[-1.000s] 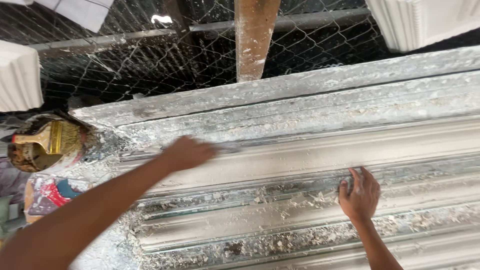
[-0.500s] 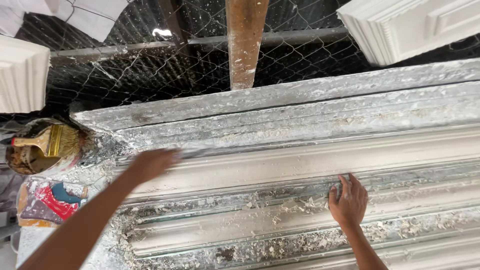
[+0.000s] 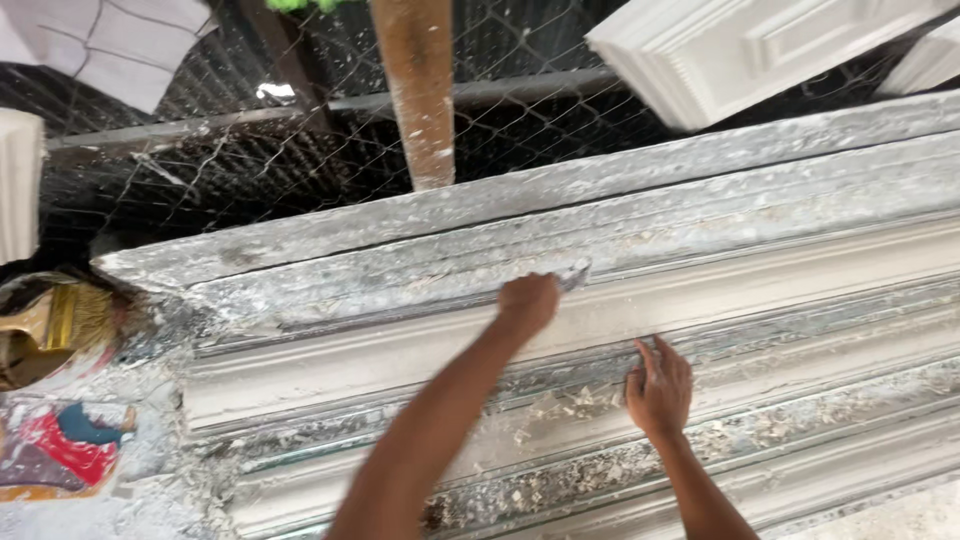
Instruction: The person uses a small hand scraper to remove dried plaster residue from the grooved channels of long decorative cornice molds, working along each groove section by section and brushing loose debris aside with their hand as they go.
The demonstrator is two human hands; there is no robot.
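A long grey-white plaster moulding [image 3: 800, 270] with several ridges and grooves runs across the view. My left hand [image 3: 528, 303] is closed on a small metal scraper [image 3: 575, 275], whose blade tip rests against the upper ridge of the moulding. Lower and to the right, my right hand [image 3: 660, 385] lies flat on the moulding with its fingers spread, holding nothing. Loose plaster scrapings [image 3: 560, 410] lie in the grooves between and below the two hands.
A paintbrush [image 3: 60, 318] sits in a container at the left edge, above a coloured printed bag [image 3: 60, 450]. Behind the moulding are wire mesh [image 3: 250, 170], a wooden post [image 3: 415, 90] and white plaster castings [image 3: 760, 50] at top right.
My left hand has slid to the right along the upper ridge, away from the moulding's left end. My right hand has stayed pressed on nearly the same spot. The camera has shifted slightly.
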